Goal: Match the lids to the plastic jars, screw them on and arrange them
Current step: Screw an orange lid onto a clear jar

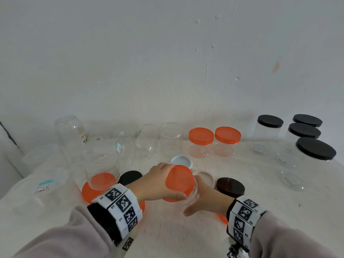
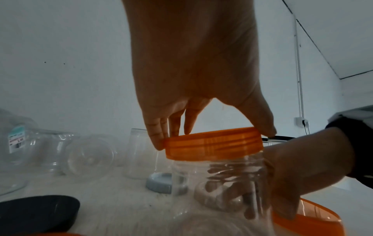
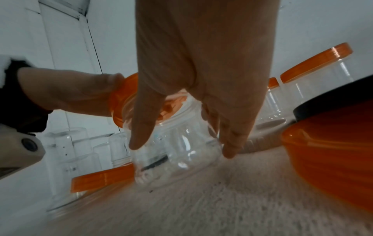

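Lid meets jar at the near worktop (image 1: 186,239).
Left hand (image 1: 152,183) grips the orange lid (image 1: 179,180); right hand (image 1: 202,198) grips the clear jar (image 2: 218,178) beneath.

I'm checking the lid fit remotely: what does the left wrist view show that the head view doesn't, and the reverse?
Only the left wrist view shows the orange lid side-on, its skirt sitting over the clear jar mouth, with the left hand's fingertips on its rim.

Only the head view shows the finished row: two orange-lidded jars and four black-lidded jars.

Both show the left hand gripping the lid, the right hand holding the jar, and the loose white lid.
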### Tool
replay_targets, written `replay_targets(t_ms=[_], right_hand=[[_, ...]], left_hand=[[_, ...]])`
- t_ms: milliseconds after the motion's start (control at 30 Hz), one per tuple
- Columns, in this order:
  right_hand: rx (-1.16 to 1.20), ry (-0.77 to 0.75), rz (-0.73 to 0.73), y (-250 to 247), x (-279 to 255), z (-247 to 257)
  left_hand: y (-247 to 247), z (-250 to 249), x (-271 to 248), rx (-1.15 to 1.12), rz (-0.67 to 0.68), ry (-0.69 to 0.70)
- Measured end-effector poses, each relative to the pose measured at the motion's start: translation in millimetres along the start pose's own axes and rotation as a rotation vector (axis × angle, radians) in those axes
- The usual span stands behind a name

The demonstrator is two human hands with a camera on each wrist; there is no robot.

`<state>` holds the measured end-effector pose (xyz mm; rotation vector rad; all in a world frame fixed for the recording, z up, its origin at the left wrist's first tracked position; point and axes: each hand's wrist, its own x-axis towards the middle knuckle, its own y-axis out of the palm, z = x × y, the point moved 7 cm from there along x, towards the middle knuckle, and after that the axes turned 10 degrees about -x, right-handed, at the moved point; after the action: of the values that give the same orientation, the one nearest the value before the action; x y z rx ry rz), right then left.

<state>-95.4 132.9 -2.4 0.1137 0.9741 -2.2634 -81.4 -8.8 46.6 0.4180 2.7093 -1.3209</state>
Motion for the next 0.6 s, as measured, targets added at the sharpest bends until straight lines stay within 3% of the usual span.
replay_targets(t_ms=[467,600], right_hand=[[-0.047,0.036,0.024,3.8,0.3,-8.4],[-0.084,0.052,0.034,-2.3,-2.0,-5.0]], left_hand=[[16.2,-11.4,-0.3,0.07,-0.007,0.043],[19.4,-0.6,-1.4,-0.046,0.003,0.015]])
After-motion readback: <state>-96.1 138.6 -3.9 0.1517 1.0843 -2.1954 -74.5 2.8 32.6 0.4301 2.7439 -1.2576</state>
